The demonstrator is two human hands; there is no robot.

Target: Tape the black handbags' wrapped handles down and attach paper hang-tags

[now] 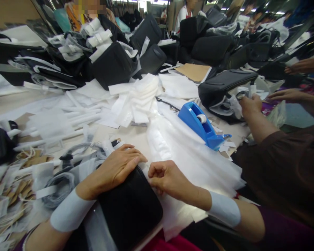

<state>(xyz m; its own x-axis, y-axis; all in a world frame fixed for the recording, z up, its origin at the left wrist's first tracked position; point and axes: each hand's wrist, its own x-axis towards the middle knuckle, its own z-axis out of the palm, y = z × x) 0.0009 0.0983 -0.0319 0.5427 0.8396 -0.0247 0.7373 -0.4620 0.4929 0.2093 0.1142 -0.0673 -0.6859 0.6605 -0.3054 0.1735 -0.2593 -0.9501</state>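
A black bag [132, 209] stands tilted at the table's near edge, close to my body. My left hand [120, 165] lies over its top far edge, fingers stretched out and the thumb along the rim. At the bag's upper right edge, my right hand [167, 179] is closed in a pinch; what its fingertips hold is hidden. White sheets of thin wrapping [183, 150] spread beneath and beyond my right hand. Just left of my left forearm lies a coiled grey strap or cord in clear plastic [59, 188].
A blue tape dispenser [196, 122] stands on the sheets at right. Beyond lie piled white sheets [138, 97] and several black bags [113, 66]. Brown tags with string [18, 195] cover the near left. At right, a co-worker's hand [251, 104] touches another black bag [225, 83].
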